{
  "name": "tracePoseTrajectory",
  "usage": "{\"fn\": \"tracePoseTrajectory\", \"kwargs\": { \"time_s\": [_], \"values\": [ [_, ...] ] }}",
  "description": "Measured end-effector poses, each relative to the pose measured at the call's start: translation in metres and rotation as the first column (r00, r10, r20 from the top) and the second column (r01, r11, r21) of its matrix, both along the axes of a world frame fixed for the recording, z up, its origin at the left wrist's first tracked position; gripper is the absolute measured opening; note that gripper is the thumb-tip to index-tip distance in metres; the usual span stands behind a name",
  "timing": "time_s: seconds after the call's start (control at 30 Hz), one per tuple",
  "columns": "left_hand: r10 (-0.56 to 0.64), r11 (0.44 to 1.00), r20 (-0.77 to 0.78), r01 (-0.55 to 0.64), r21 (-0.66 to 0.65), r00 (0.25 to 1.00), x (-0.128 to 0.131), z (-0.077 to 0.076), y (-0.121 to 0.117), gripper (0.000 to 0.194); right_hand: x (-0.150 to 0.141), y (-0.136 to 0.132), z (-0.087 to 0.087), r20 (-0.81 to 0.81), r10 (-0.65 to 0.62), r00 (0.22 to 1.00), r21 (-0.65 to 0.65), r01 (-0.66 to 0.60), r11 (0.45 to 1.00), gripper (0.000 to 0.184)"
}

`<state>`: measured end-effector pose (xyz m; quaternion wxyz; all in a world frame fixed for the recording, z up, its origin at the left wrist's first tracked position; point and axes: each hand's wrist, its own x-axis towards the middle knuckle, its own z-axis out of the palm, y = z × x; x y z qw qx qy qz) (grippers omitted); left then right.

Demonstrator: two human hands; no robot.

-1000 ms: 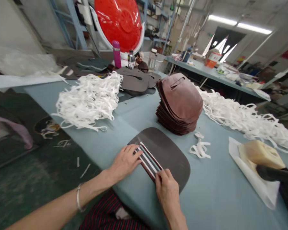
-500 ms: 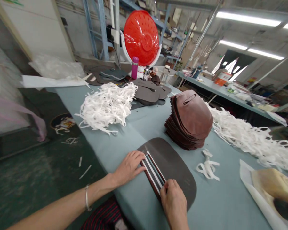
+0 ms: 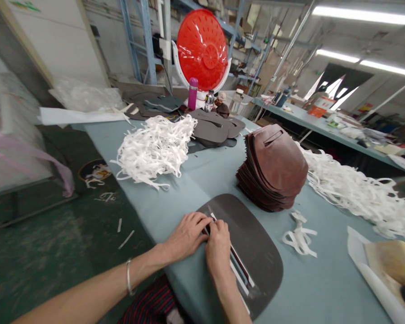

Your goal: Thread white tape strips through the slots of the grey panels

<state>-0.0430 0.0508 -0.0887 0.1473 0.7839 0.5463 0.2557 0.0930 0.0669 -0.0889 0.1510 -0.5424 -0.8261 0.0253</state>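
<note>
A dark grey-brown leather piece [image 3: 256,238] lies flat on the blue-grey table [image 3: 202,171] in front of me. Along its near edge run narrow strips [image 3: 241,272], white and dark red. My left hand [image 3: 187,234] rests flat on the far end of the strips, fingers together. My right hand [image 3: 218,245] sits right beside it, fingertips pinched on the strips' far end; what they grip is partly hidden. A leaning stack of red-brown leather pieces [image 3: 273,166] stands just beyond.
A heap of white strips [image 3: 155,148] lies at the left, a longer one [image 3: 357,193] along the right. A few loose strips [image 3: 300,234] lie near the piece. Dark leather pieces [image 3: 212,128], a pink bottle [image 3: 192,93], a red fan [image 3: 202,49] stand behind. Paper with a tan block [image 3: 391,261] is at right.
My right hand has slid along the strips from their near end up to the far end, meeting my left hand. The camera has tilted up and right a little.
</note>
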Motion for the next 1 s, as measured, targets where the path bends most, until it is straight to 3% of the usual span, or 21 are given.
{"fn": "tracePoseTrajectory", "kwargs": {
  "time_s": [0.17,0.33,0.47,0.6,0.77,0.9,1.0],
  "values": [
    [-0.001,1.0,-0.088,0.003,0.026,0.996,0.002,-0.002,0.001,0.032,0.018,-0.027,-0.004,0.173,0.029,0.984,0.081,-0.044,0.996,0.03],
    [-0.009,0.996,-0.138,0.022,0.09,0.99,0.003,-0.006,0.0,0.033,0.094,-0.082,-0.016,0.167,0.074,0.983,0.265,-0.118,0.957,0.036],
    [-0.007,0.993,-0.163,0.025,0.112,0.987,0.004,-0.009,-0.002,0.031,0.136,-0.116,-0.013,0.134,0.103,0.986,0.205,-0.129,0.97,0.035],
    [-0.001,0.993,-0.19,0.024,0.118,0.982,0.005,-0.014,-0.001,0.03,0.14,-0.121,-0.005,-0.063,0.014,0.998,0.049,-0.011,0.999,0.024],
    [-0.007,0.985,-0.257,0.051,0.166,0.966,0.012,-0.014,0.0,0.026,0.144,-0.12,-0.011,-0.339,-0.067,0.938,0.019,0.078,0.997,0.031],
    [-0.217,0.953,-0.272,0.264,0.148,0.937,0.037,-0.009,-0.015,0.037,0.145,-0.126,-0.015,-0.378,-0.103,0.92,-0.016,0.105,0.994,0.034],
    [-0.374,0.898,-0.313,0.426,0.114,0.873,0.05,-0.008,-0.027,0.046,0.14,-0.13,-0.013,-0.267,-0.063,0.962,0.0,0.065,0.998,0.035]
  ]
}}
